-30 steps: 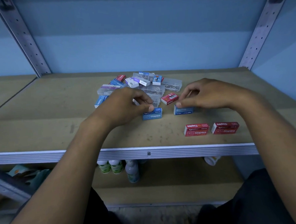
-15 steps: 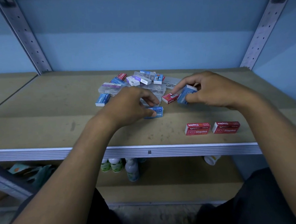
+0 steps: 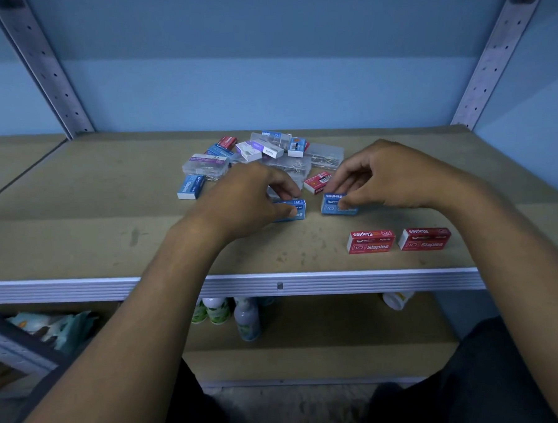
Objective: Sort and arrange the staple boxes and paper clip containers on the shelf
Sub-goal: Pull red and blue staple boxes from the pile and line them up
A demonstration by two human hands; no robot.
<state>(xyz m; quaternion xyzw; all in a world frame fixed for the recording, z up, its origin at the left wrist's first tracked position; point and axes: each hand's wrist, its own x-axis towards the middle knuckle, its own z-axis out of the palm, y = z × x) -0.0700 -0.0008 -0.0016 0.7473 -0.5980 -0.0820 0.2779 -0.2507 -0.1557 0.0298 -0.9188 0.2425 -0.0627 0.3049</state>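
On the brown shelf board (image 3: 79, 241) my left hand (image 3: 248, 200) pinches a blue staple box (image 3: 295, 210) between thumb and fingers. Beside it, my right hand (image 3: 389, 176) pinches a second blue staple box (image 3: 332, 205) that stands on the board. Two red staple boxes (image 3: 371, 241) (image 3: 424, 238) stand side by side near the front edge. Behind my hands lies a mixed pile: clear paper clip containers (image 3: 205, 165), a loose blue staple box (image 3: 190, 187), a red staple box (image 3: 316, 181) and several more small boxes.
Perforated metal uprights (image 3: 42, 68) (image 3: 501, 44) frame the bay against a blue wall. The shelf's metal front rail (image 3: 113, 288) runs across. Small bottles (image 3: 247, 319) and packets (image 3: 47, 327) sit on the lower shelf.
My right hand lifted its blue box, turned it in the air, and has set it back down to the right of the left hand's box. My left hand stayed on its box.
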